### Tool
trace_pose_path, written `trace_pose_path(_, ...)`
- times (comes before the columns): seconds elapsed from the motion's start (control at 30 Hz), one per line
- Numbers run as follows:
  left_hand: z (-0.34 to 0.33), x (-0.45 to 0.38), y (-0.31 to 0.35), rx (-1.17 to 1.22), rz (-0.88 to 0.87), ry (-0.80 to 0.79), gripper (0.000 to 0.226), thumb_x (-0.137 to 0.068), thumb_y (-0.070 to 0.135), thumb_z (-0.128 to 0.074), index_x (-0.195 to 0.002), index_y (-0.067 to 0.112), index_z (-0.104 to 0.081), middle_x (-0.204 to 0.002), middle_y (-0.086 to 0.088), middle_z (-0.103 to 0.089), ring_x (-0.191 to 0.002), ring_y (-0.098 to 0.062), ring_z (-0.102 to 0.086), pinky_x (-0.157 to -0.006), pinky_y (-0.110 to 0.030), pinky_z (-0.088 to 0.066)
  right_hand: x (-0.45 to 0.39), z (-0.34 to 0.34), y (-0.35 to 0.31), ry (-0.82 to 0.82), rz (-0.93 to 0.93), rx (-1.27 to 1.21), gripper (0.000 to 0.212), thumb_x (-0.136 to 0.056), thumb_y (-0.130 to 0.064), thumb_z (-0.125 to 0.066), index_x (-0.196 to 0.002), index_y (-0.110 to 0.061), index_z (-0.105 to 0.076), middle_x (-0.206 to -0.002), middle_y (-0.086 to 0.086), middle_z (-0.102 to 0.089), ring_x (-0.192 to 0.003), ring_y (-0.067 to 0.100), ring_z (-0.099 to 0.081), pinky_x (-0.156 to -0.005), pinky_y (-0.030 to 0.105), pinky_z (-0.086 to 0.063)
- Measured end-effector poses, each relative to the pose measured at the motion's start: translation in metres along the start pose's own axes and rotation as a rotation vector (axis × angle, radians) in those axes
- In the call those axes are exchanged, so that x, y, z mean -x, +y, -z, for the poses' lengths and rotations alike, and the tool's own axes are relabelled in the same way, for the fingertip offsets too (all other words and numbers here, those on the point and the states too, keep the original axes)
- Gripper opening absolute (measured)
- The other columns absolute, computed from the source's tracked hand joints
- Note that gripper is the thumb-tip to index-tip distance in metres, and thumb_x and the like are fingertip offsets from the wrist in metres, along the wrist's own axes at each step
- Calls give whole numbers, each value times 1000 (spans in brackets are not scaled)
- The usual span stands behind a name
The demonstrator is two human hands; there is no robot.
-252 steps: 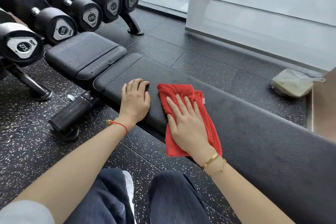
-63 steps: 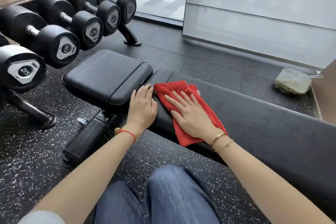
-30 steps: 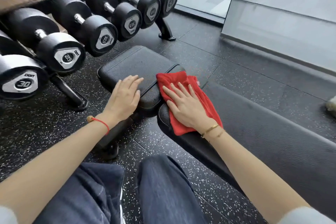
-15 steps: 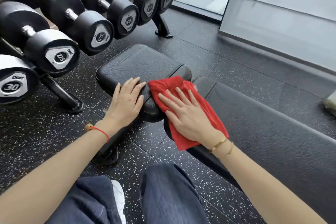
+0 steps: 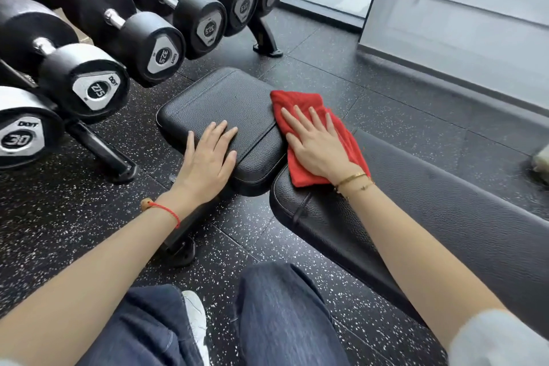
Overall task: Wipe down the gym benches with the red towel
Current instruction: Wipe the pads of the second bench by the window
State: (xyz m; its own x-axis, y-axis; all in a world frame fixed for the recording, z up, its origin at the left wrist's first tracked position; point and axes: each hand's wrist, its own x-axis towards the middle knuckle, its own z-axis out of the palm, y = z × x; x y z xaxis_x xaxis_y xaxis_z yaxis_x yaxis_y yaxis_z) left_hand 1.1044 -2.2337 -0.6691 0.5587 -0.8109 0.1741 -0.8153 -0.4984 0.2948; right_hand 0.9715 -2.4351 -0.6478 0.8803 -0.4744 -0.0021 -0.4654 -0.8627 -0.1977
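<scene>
- Nearest, two knees in blue jeans [image 5: 285,315] fill the bottom of the view, with a white shoe [image 5: 196,318] showing between them on the speckled black floor [image 5: 59,211].
- The left forearm carries a red string bracelet [image 5: 166,209]; the right wrist wears thin gold bracelets [image 5: 353,181], and a pale sleeve [image 5: 499,339] shows at the lower right.
- The left hand [image 5: 208,157] lies flat on the near part of the seat pad [image 5: 219,101], fingers straight and together, holding nothing.
- The right hand [image 5: 318,142] presses flat on the towel [image 5: 300,102], fingers straight and slightly spread, not curled round it.
- The towel is bunched and straddles the gap where the seat pad meets the long back pad [image 5: 445,226]: its far end sits on the seat pad's right edge, its near end on the back pad's top corner.
- The back pad runs off to the lower right, under the right forearm.
- Below the seat pad, a black frame foot [image 5: 181,249] rests on the floor, partly hidden by the left arm.
- Left of the bench, a rack [image 5: 101,148] holds a row of black dumbbells [image 5: 86,89], their end plates near the seat pad's far left corner.
- The rack's far foot [image 5: 267,47] stands beyond the seat pad.
- Farther right, a grey frosted panel [image 5: 463,9] meets the floor.
- At the right edge, a pale object [image 5: 542,162] is cut off; what it is cannot be told.
</scene>
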Motion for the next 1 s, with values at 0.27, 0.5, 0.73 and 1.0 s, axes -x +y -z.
trace_pose_path(0.27, 0, 0, 1, 3, 11, -3, 51, -103, 28, -36, -153, 20, -27, -162, 0, -19, -152, -18, -8, -121, -55, -1, 79, -11, -15, -25, 297, 4, 51, -101, -48, -22, -151, -45, -14, -160, -17, -18, -151, 15, -7, -122, 44, -2)
trace_pose_path(0.5, 0, 1, 2, 8, 17, -1, 51, -103, 28, -36, -153, 20, -26, -162, 1, -18, -152, -18, -7, -121, -55, 0, 33, -6, -16, 55, 9, 29, 54, -102, -45, -28, -153, -40, -13, -162, -9, -15, -151, 23, -7, -121, 47, 1)
trace_pose_path(0.73, -2, 0, 5, 37, 30, 40, 49, -102, 25, -39, -150, 18, -32, -160, -1, -24, -151, -20, -12, -121, -56, -2, 107, -17, -24, 79, 110, 35, 55, -99, -47, -21, -153, -39, -14, -161, -9, -20, -150, 22, -13, -122, 46, -4)
trace_pose_path(1.0, 0, -2, 8, 25, 40, 22, 48, -102, 25, -39, -150, 17, -33, -160, -3, -25, -150, -21, -13, -121, -56, -3, 43, 8, 42, 106, -227, 4, 53, -102, -42, -30, -153, -37, -17, -162, -6, -18, -150, 25, -11, -122, 46, 1)
